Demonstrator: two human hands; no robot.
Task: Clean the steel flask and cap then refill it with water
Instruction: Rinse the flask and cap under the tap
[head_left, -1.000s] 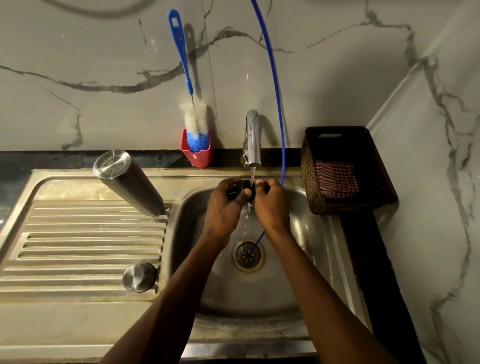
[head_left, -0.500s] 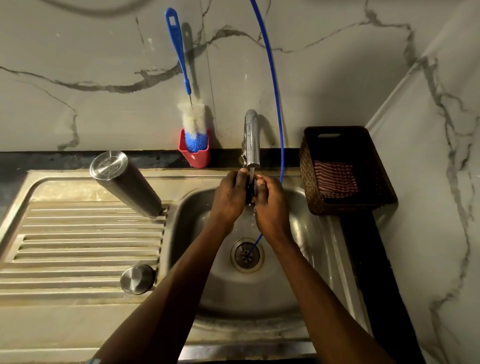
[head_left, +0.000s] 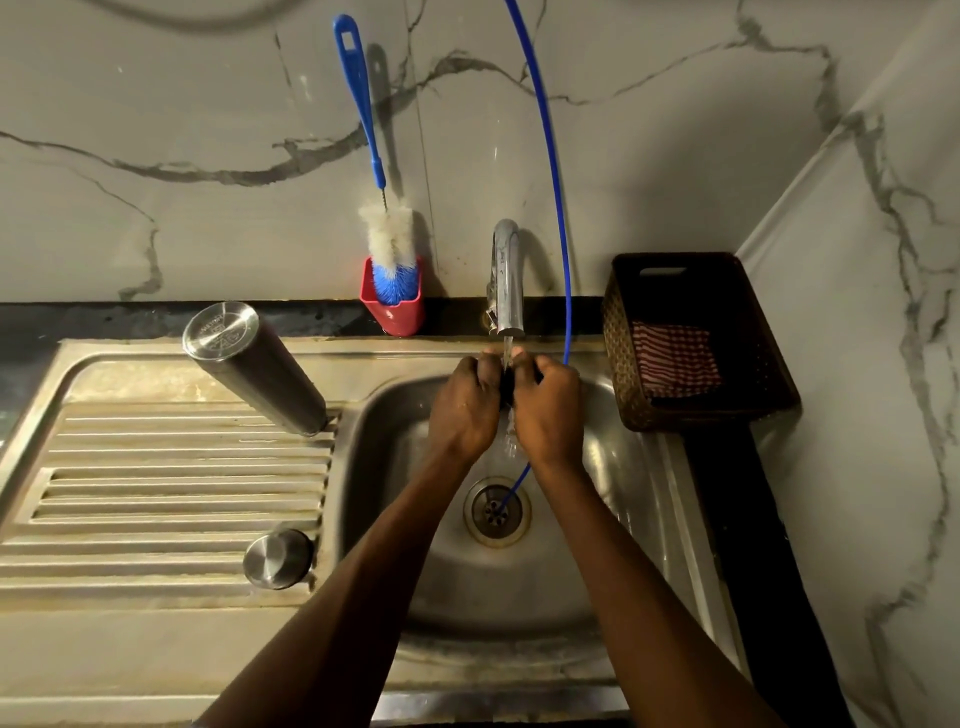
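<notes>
Both hands meet under the tap (head_left: 506, 280), the left hand (head_left: 464, 402) and the right hand (head_left: 549, 402) curled around a small black part (head_left: 508, 383) pinched between them; little of it shows, so what exactly it is cannot be told. A thin stream of water (head_left: 507, 347) falls from the spout straight onto the grip and runs on between the wrists toward the drain (head_left: 496, 512) below. Well to the left of the grip, the steel flask (head_left: 254, 366) stands upside down on the ribbed drainboard (head_left: 156, 483), base up. The steel cap (head_left: 278, 558) sits nearer the person, left of and below the grip, at the drainboard's edge beside the sink basin (head_left: 613, 467). A blue tube (head_left: 558, 208) hangs just right of the grip and runs down into the drain.
</notes>
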